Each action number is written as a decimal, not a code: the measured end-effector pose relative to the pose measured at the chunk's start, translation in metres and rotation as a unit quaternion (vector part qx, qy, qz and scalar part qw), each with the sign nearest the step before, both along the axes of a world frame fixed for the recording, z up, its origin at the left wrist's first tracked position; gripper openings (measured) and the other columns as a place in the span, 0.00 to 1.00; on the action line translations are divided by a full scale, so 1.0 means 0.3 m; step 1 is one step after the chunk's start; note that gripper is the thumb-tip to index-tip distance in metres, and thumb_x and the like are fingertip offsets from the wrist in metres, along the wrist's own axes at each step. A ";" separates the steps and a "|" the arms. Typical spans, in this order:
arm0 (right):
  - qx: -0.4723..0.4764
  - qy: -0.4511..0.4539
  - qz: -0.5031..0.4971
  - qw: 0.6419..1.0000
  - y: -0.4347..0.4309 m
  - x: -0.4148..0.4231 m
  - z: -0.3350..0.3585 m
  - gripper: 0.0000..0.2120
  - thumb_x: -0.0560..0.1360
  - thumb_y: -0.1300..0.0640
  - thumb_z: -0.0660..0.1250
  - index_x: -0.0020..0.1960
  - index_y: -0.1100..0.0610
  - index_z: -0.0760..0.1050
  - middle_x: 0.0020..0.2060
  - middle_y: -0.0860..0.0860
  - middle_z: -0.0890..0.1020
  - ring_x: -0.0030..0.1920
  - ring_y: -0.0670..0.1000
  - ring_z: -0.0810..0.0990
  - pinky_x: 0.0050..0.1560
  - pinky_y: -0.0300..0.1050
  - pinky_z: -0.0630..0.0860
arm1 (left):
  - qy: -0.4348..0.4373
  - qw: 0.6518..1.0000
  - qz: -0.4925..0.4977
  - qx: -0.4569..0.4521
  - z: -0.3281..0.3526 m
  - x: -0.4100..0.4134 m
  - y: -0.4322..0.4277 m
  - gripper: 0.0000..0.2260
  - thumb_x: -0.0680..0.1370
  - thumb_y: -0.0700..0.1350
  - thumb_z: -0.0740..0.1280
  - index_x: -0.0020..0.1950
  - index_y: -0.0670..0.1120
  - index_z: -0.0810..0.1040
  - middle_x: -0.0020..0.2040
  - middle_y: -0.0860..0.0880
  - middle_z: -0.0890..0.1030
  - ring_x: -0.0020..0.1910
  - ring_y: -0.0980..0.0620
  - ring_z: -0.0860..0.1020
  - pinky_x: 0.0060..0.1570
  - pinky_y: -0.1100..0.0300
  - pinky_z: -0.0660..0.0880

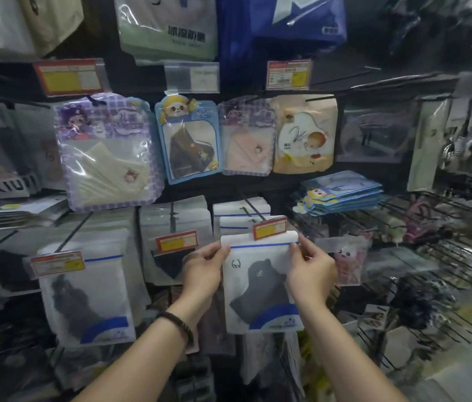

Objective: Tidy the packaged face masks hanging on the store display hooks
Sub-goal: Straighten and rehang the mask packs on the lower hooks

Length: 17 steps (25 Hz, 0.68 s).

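Note:
A white mask packet (261, 282) with a blue zip line and a dark mask inside hangs at the front of a black display hook (253, 210), just under a red and yellow price tag (269, 227). My left hand (203, 271) pinches its top left corner. My right hand (310, 271) pinches its top right corner. More white packets (240, 213) hang behind it on the same hook. Similar packets with dark masks hang on the hooks to the left (89, 291) and in the middle (174, 227).
Above hang cartoon mask packs: purple (107, 152), blue (188, 140), pink (246, 137) and cream (304, 134). A stack of blue packs (345, 192) lies on a wire rack (432, 227) at the right. Larger bagged goods hang along the top row.

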State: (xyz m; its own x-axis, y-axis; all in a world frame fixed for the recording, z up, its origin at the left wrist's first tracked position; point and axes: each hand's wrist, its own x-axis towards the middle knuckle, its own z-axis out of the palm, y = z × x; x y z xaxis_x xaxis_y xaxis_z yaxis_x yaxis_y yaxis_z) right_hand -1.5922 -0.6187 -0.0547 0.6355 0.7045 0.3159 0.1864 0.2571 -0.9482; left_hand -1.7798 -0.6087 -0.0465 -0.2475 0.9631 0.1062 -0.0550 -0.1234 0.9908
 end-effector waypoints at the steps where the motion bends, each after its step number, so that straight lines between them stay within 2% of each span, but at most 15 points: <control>1: 0.006 -0.013 -0.008 1.000 0.011 0.003 0.011 0.13 0.81 0.54 0.74 0.65 0.52 0.87 0.56 0.50 0.90 0.56 0.51 0.88 0.61 0.53 0.83 | -0.004 1.000 0.006 0.003 0.008 0.006 0.011 0.05 0.83 0.45 0.73 0.51 0.56 0.86 0.49 0.52 0.91 0.48 0.52 0.90 0.52 0.49 0.87; 4: 0.021 -0.030 -0.020 0.999 0.043 0.014 0.026 0.13 0.81 0.53 0.74 0.65 0.50 0.87 0.55 0.49 0.90 0.54 0.52 0.88 0.60 0.52 0.83 | -0.020 1.000 0.023 0.006 0.025 0.019 0.029 0.05 0.83 0.46 0.73 0.51 0.56 0.85 0.51 0.52 0.90 0.49 0.52 0.89 0.53 0.50 0.87; 6: 0.023 -0.028 -0.016 0.999 0.058 0.017 0.024 0.14 0.81 0.55 0.74 0.65 0.50 0.87 0.53 0.50 0.91 0.51 0.52 0.88 0.58 0.44 0.81 | -0.033 0.999 0.028 0.001 0.022 0.019 0.041 0.04 0.82 0.45 0.74 0.55 0.54 0.87 0.51 0.52 0.90 0.48 0.52 0.90 0.53 0.50 0.87; 8: 0.023 -0.040 -0.017 0.999 0.072 0.021 0.014 0.12 0.81 0.58 0.74 0.63 0.51 0.88 0.51 0.51 0.91 0.50 0.53 0.88 0.53 0.37 0.76 | -0.035 0.999 0.030 -0.006 0.012 0.021 0.057 0.09 0.82 0.46 0.75 0.61 0.50 0.87 0.52 0.51 0.90 0.49 0.51 0.90 0.54 0.48 0.87; 10: 0.020 -0.067 -0.016 0.997 0.089 0.019 0.006 0.10 0.80 0.58 0.74 0.61 0.51 0.89 0.51 0.52 0.91 0.52 0.54 0.89 0.54 0.38 0.75 | -0.030 0.998 0.048 -0.014 0.002 0.019 0.076 0.11 0.81 0.47 0.76 0.63 0.49 0.87 0.52 0.51 0.90 0.49 0.51 0.90 0.54 0.47 0.87; 14: -0.004 -0.130 -0.004 0.992 0.132 0.004 0.007 0.12 0.83 0.58 0.70 0.64 0.54 0.87 0.56 0.54 0.89 0.57 0.56 0.87 0.59 0.41 0.74 | -0.033 0.996 0.082 -0.027 -0.011 0.020 0.123 0.11 0.80 0.47 0.77 0.62 0.49 0.87 0.52 0.51 0.90 0.50 0.51 0.89 0.54 0.49 0.87; 17: -0.035 -0.184 0.046 0.981 0.162 -0.017 0.000 0.18 0.84 0.60 0.66 0.73 0.56 0.81 0.66 0.56 0.84 0.70 0.58 0.79 0.73 0.50 0.72 | -0.014 0.994 0.104 -0.018 0.000 0.036 0.157 0.11 0.80 0.48 0.77 0.62 0.49 0.88 0.53 0.53 0.89 0.52 0.51 0.88 0.57 0.50 0.86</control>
State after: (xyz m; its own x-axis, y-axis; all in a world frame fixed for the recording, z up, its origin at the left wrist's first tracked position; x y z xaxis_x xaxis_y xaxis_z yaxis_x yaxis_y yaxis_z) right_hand -1.5973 -0.5700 -0.0548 0.4206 0.7815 0.4609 0.4986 0.2253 -0.8370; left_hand -1.7691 -0.5618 -0.0464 -0.4438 0.8940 0.0622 -0.0603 -0.0990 0.9933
